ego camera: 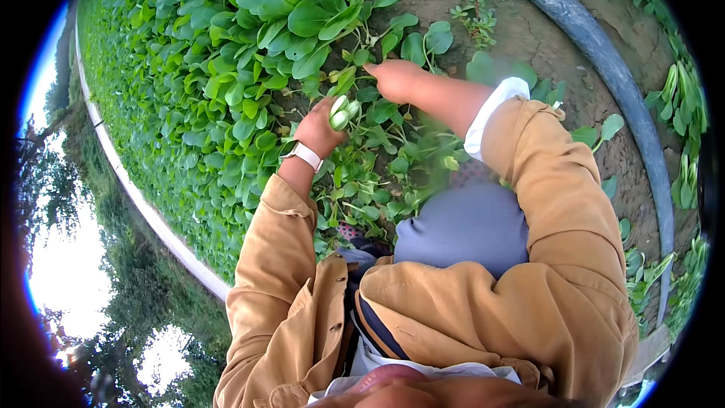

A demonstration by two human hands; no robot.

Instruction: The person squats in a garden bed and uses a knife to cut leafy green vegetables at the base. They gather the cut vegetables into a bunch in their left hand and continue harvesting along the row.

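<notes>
My left hand [320, 128], with a watch on a pale strap [302, 153] at its wrist, is closed around a small bunch of leafy greens. The pale, thick stem ends of the bunch [343, 112] point up out of the fist, and its leaves are mostly hidden below. My right hand [396, 80] reaches low to the soil at the base of a clump of broad-leaved green plants [317, 11], which look like bok choy. One fingertip touches or nearly touches the stems there. The other fingers are turned away, so any grip is hidden.
Dense rows of the same greens [187, 96] spread to the left, bordered by a pale curved edge [141, 204]. Low trimmed plants [368, 181] lie before my knee [459, 226]. A dark hose [612, 51] curves along the right, with piles of greens [679, 96] beyond it.
</notes>
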